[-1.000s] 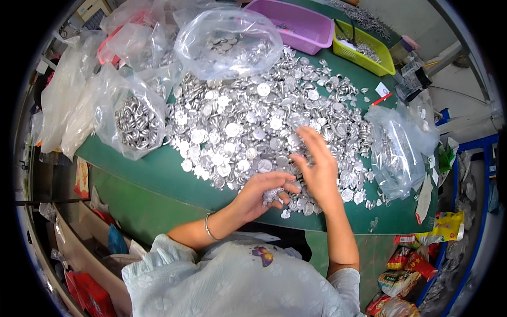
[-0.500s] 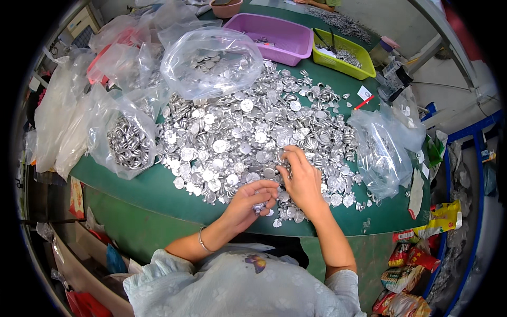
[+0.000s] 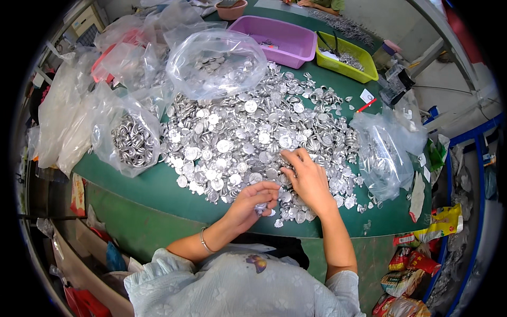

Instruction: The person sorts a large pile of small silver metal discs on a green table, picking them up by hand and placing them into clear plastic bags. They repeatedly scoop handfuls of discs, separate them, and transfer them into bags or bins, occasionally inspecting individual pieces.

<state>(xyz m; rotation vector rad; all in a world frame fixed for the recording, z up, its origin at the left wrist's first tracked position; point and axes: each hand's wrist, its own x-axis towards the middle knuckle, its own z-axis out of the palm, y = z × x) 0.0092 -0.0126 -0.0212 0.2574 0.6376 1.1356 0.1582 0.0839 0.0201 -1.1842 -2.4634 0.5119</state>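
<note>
A wide heap of small silver-coloured metal pieces (image 3: 232,142), mostly coin-like discs, ribbed bits and rings, covers the middle of the green table (image 3: 137,185). My left hand (image 3: 252,203) is palm up at the heap's near edge. Its fingers curl around a few silver metal pieces (image 3: 260,207), only partly visible. To its right, my right hand (image 3: 309,177) reaches over the heap, palm down and fingers bent. Its thumb and index fingertips are apart, close to the pieces, with nothing clearly seen between them.
Left of the heap, a clear bag (image 3: 132,140) holds silver rings; another open bag (image 3: 216,61) holds discs. A purple basin (image 3: 274,39) and a yellow-green basket (image 3: 346,63) stand behind. Plastic bags (image 3: 383,153) and a red pen (image 3: 366,105) lie right. Another person's hand (image 3: 306,3) shows far off.
My right hand has shifted slightly right and down over the heap. The left hand stays curled in nearly the same place. The whole view has moved a little.
</note>
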